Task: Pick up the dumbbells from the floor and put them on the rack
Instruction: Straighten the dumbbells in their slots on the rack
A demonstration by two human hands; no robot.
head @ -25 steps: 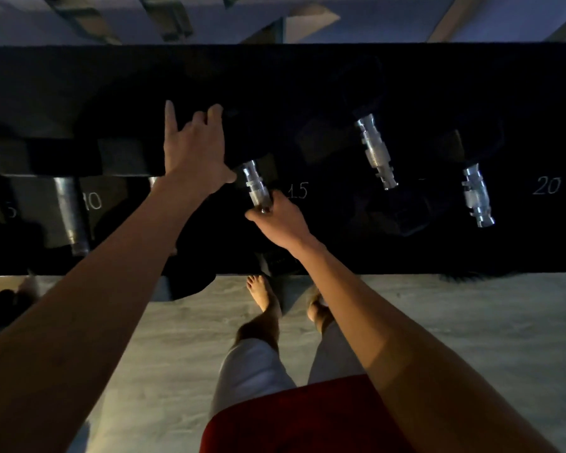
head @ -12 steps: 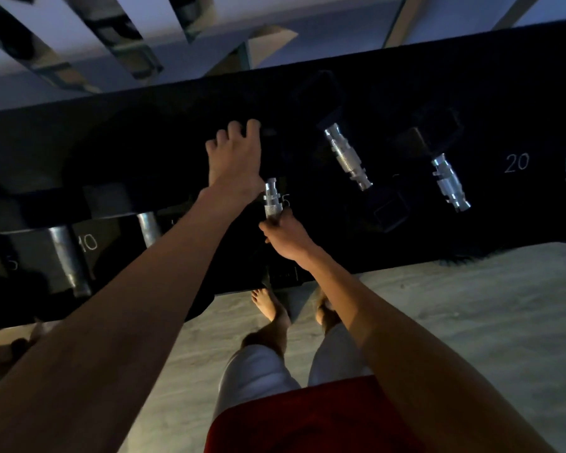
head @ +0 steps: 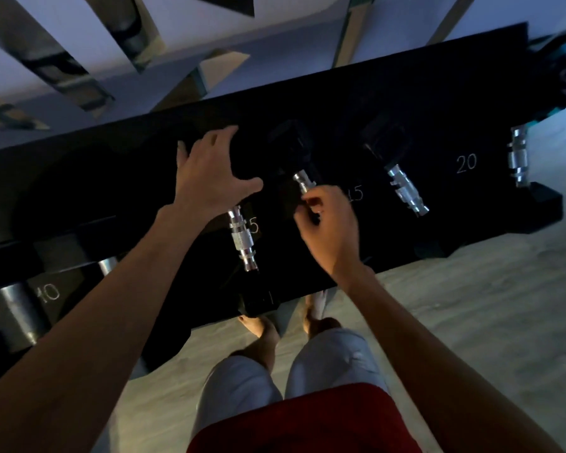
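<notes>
Head view: your right hand (head: 329, 227) curls round a dumbbell handle (head: 302, 180) on the rack (head: 438, 93); your left hand (head: 209, 178) is spread wide, just left of it.

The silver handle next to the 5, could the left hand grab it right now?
Probably yes. The left hand is open, right next to that silver handle, and nothing covers the handle. The right hand is busy gripping the next handle along.

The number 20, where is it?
In the head view, the white 20 is on the right part of the black rack, between a slanted dumbbell handle on its left and an upright dumbbell handle on its right.
</notes>
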